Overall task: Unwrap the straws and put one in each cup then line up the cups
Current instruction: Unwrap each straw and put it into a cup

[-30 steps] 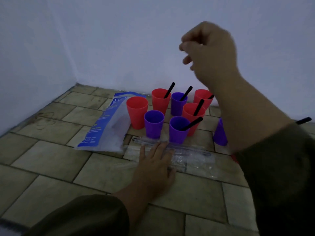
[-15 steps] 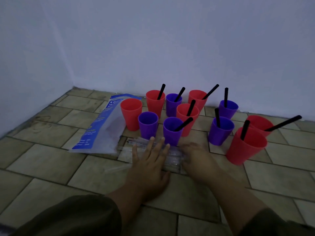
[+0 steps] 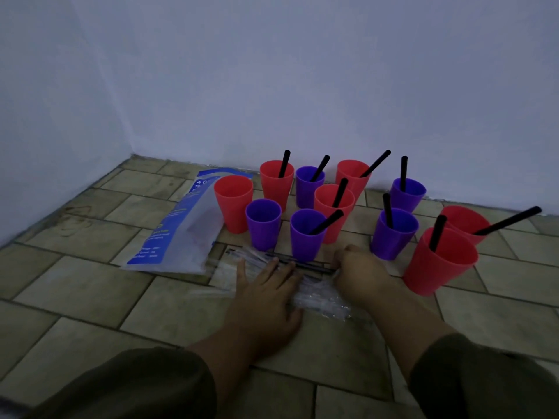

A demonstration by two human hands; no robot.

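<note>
The loose black straws (image 3: 305,264) lie flat on the tiled floor (image 3: 90,285) just in front of the cups, half buried in a litter of clear wrappers (image 3: 320,297). Your left hand (image 3: 266,291) is spread flat on that litter, fingers straight, pinning it down. Your right hand (image 3: 360,273) sits at the straws' right ends with its fingers curled under; it looks like a pinch on one straw, but the light is too dim to be sure. You are judged to be at the step of freeing one more straw from its sleeve. Nearly all the cups already have a straw, and only two show none: the red cup (image 3: 233,201) at the left and the purple cup (image 3: 263,222) just beside it. The next move calls for drawing a single straw clear while the left hand holds the plastic. Then carry it to one of those two without knocking the purple cup with a straw (image 3: 308,234) that stands right behind the pile. The cups stand in a loose cluster, so lining up is not yet done. A blue-and-white bag (image 3: 181,231) lies to the left, touching the red cup.
</note>
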